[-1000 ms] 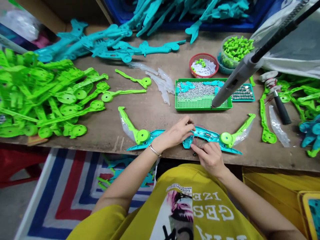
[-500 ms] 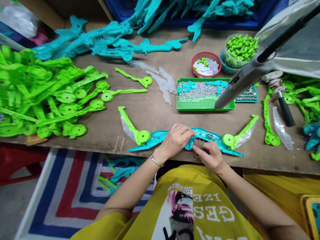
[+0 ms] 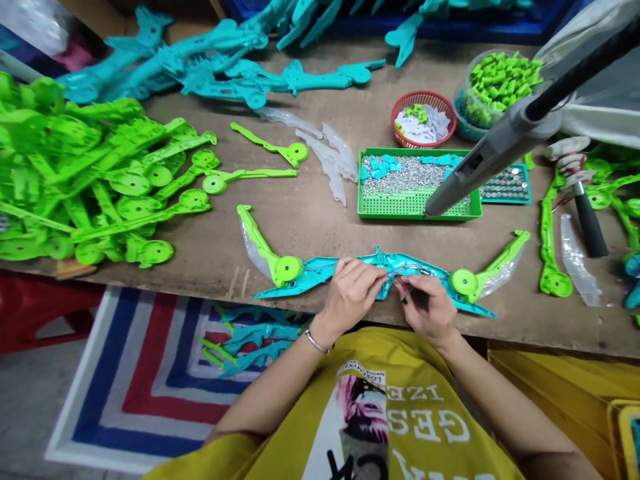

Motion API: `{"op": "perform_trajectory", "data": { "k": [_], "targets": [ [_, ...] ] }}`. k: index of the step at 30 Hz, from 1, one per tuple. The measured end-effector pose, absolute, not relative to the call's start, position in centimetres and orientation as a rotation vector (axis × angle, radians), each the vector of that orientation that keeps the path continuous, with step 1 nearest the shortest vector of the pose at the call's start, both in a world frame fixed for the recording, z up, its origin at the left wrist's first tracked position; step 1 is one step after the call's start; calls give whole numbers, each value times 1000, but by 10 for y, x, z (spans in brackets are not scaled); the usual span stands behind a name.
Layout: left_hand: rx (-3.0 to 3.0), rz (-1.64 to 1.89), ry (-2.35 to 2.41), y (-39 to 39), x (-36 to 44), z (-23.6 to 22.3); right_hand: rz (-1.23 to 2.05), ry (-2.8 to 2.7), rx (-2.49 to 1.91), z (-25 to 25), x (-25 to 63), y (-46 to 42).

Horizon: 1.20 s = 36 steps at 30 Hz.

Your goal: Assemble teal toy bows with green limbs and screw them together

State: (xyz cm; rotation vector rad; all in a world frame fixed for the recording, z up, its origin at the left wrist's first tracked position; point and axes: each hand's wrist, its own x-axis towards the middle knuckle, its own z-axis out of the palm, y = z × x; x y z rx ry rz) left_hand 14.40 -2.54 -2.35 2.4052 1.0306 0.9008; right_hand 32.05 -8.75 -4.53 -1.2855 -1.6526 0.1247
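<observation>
A brown bench [image 3: 310, 230] carries a heap of lime-green plastic arms [image 3: 115, 193] on its left. Near the front edge lies a turquoise bow-shaped shell [image 3: 395, 260], with lime-green limbs [image 3: 260, 240] near both ends. Beyond it, a grey power screwdriver [image 3: 480, 163] slants over a green tray [image 3: 395, 207]. The left hand [image 3: 353, 290] sits at the shell's middle, fingertips together; whether its grip grasps anything I cannot tell. The right hand's [image 3: 431, 308] grip pinches thin wires [image 3: 402, 288].
</observation>
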Motion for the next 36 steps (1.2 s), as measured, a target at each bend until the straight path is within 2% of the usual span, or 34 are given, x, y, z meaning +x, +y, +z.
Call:
{"op": "perform_trajectory", "data": {
  "k": [8,16,23,31,36],
  "targets": [
    [2313,870,1179,-37,150,-24,163,-1500,-1561,-32,318,-87],
    [2296,891,1180,-38,151,-28,40,-1777,-1462,-11,323,-77],
    [2278,912,1197,-39,153,-26,327,-1849,-1391,-15,321,-60],
    [2183,1045,1230,-45,164,-25,485,-1568,-1678,-8,320,-49],
    [2067,1065,1250,-50,169,-28,798,-1580,-1740,6,327,-52]
  ]
}}
